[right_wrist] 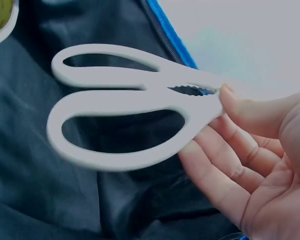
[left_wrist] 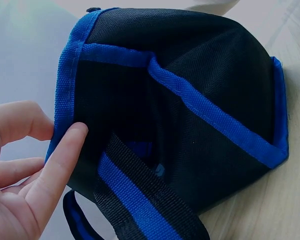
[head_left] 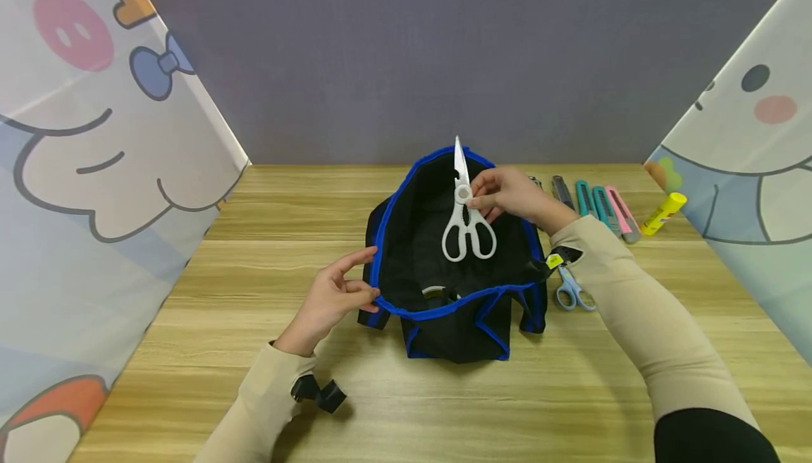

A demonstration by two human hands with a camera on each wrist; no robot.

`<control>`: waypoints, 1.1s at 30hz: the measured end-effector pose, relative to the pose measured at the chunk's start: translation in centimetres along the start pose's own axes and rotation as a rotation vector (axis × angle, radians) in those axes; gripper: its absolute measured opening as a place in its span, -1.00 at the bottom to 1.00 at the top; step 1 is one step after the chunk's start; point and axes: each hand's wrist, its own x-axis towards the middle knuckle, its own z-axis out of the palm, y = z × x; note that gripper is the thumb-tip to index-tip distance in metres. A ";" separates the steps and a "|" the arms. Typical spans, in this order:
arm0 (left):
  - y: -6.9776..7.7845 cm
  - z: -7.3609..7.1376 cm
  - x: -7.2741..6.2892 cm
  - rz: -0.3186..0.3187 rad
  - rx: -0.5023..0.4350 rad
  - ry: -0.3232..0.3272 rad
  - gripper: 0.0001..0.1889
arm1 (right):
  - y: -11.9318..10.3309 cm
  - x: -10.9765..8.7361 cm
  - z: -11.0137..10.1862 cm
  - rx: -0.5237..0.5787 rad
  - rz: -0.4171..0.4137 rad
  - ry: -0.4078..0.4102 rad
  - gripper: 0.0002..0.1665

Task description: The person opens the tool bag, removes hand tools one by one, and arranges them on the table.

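A black bag (head_left: 457,336) with blue trim stands on the table, its wide mouth facing up. My left hand (head_left: 326,304) pinches the blue edge (left_wrist: 65,95) on the bag's left side, thumb and fingers on either side of the fabric. Over the mouth, my right hand (head_left: 510,194) holds white-handled kitchen scissors (head_left: 462,199) near the pivot. Their blades point away from me and the handle loops toward me. In the right wrist view, the handles (right_wrist: 115,161) lie over the dark lining, with the blades out of sight. A pale curved rim (head_left: 434,289) shows inside the bag.
Right of the bag lie a dark utility knife (head_left: 562,192), two teal ones (head_left: 584,199) and a pink one (head_left: 623,215), then a yellow glue stick (head_left: 663,213). Blue-handled scissors (head_left: 573,289) rest under my right forearm. A grey panel (head_left: 406,61) rises behind the table.
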 end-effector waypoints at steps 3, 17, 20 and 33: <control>0.0 0.0 0.0 0.000 0.003 0.001 -0.28 | 0.2 -0.3 -0.1 0.093 0.004 0.024 -0.82; 0.0 -0.1 0.1 0.002 -0.001 0.004 -0.28 | 0.5 -1.9 -0.6 0.340 -0.011 0.028 -0.93; 0.0 -0.1 0.1 0.002 0.001 0.002 -0.29 | 0.4 -2.2 -0.7 0.363 -0.001 0.021 -0.95; -0.3 -0.2 0.0 0.005 0.002 0.000 -0.29 | 0.7 -3.6 -1.2 0.498 -0.004 -0.023 -0.89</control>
